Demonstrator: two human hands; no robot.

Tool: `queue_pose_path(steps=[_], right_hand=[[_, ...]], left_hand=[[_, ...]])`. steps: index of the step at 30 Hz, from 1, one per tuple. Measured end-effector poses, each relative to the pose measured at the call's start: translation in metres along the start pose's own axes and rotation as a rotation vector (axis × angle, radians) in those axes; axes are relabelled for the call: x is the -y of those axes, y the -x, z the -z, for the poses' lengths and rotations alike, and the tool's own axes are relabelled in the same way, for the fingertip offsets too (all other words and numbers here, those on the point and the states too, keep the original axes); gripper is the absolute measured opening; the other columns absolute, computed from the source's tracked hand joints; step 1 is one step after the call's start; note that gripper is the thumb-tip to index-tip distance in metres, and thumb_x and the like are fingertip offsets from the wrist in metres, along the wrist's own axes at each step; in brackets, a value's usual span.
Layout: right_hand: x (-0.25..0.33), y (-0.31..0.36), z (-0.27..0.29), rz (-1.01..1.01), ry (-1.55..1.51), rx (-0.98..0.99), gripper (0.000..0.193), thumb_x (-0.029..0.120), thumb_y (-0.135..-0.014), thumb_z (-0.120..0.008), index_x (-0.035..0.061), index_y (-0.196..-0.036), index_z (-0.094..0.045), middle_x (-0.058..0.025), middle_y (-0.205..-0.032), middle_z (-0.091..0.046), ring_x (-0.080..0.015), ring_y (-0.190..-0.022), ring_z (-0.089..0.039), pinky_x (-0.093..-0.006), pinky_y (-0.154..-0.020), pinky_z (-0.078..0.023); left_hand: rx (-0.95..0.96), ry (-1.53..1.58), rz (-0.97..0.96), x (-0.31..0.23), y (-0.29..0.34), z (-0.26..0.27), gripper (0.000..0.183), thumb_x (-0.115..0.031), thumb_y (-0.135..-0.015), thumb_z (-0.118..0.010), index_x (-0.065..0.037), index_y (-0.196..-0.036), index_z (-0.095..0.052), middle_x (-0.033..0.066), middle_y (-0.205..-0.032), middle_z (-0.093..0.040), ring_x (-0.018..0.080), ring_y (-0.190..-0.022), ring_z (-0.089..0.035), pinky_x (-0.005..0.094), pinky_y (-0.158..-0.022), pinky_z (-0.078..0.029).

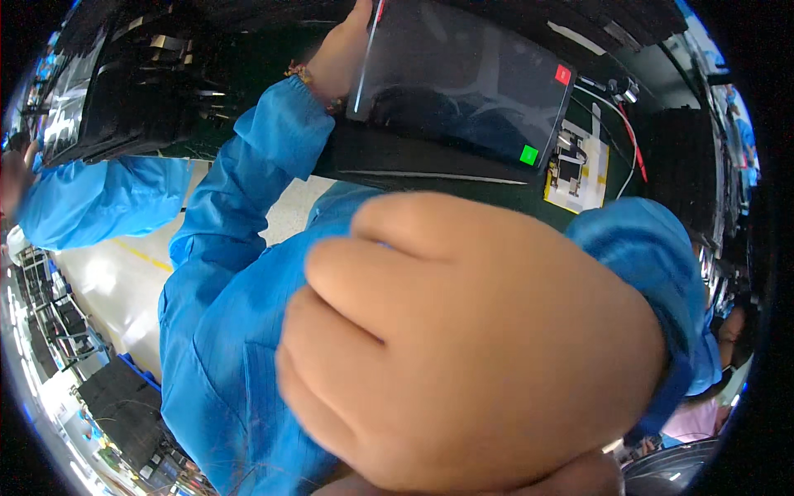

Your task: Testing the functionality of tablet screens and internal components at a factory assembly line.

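Note:
My left hand (pixel 337 58) is at the left edge of a dark flat screen panel (pixel 455 87), with its fingers partly hidden by the panel. The panel is tilted and shows a red square near its upper right corner and a green one near its lower right corner. Close to the camera, my right hand (pixel 480 339) is raised and fills much of the view. Its fingers are curled in, the back of the hand faces up, and whatever the fingers may hold is hidden.
Right of the panel, a small white-and-yellow fixture (pixel 576 172) with metal parts lies on the dark green bench, by a red and a white cable. Black trays (pixel 132 91) stand at the left. A co-worker's blue sleeve (pixel 107 202) reaches in at the left.

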State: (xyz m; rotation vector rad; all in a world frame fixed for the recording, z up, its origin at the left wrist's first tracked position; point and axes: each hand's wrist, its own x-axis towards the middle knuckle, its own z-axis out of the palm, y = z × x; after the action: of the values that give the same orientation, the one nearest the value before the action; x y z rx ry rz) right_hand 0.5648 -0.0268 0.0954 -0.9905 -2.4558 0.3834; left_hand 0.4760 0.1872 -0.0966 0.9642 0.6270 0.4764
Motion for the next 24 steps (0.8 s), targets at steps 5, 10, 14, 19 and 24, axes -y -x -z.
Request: queue_pose_path(steps=[5, 10, 14, 19, 24], right_hand=[[0.021, 0.002, 0.018, -0.201, 0.19, -0.024, 0.025, 0.024, -0.074, -0.054, 0.0093, -0.093, -0.064, -0.006, -0.083, -0.063, -0.0197, -0.076, -0.061, -0.0303, -0.064, -0.048], [0.028, 0.008, 0.022, -0.242, 0.199, -0.052, 0.023, 0.026, -0.077, -0.055, 0.0108, -0.092, -0.065, -0.0036, -0.081, -0.064, -0.0184, -0.073, -0.062, -0.0269, -0.061, -0.047], [-0.031, 0.035, 0.004, 0.129, -0.018, -0.056, 0.019, 0.024, -0.076, -0.06, 0.0119, -0.089, -0.065, -0.0044, -0.085, -0.063, -0.0194, -0.08, -0.061, -0.0279, -0.061, -0.047], [-0.153, -0.013, -0.056, -0.28, 0.534, -0.446, 0.02, 0.011, -0.077, -0.054, 0.005, -0.095, -0.059, -0.0125, -0.081, -0.06, -0.031, -0.08, -0.057, -0.0399, -0.068, -0.047], [-0.185, -0.045, -0.08, -0.38, 0.603, -0.466, 0.032, 0.011, -0.08, -0.054, 0.0093, -0.112, -0.054, -0.0137, -0.089, -0.061, -0.0303, -0.082, -0.057, -0.0403, -0.071, -0.047]], left_hand=[[0.039, 0.058, 0.03, 0.007, -0.021, 0.01, 0.066, -0.06, -0.089, -0.023, -0.009, -0.122, -0.049, 0.0136, -0.11, -0.06, 0.0229, -0.094, -0.061, 0.036, -0.08, -0.051], [-0.022, 0.037, 0.002, 0.003, -0.007, 0.005, 0.064, -0.058, -0.089, -0.028, -0.006, -0.115, -0.053, 0.0136, -0.103, -0.062, 0.021, -0.092, -0.061, 0.0341, -0.08, -0.051], [-0.105, 0.094, -0.014, -0.001, 0.008, 0.01, 0.067, -0.061, -0.087, -0.032, -0.004, -0.117, -0.05, 0.0145, -0.107, -0.06, 0.0215, -0.095, -0.059, 0.035, -0.084, -0.049], [0.055, 0.071, -0.025, 0.006, -0.007, 0.003, 0.066, -0.06, -0.089, -0.022, -0.009, -0.124, -0.044, 0.0127, -0.115, -0.056, 0.0237, -0.104, -0.057, 0.0375, -0.086, -0.048], [0.051, -0.113, -0.129, 0.021, -0.017, 0.024, 0.068, -0.063, -0.087, -0.022, -0.013, -0.131, -0.036, 0.0131, -0.125, -0.049, 0.026, -0.109, -0.054, 0.0396, -0.088, -0.047]])
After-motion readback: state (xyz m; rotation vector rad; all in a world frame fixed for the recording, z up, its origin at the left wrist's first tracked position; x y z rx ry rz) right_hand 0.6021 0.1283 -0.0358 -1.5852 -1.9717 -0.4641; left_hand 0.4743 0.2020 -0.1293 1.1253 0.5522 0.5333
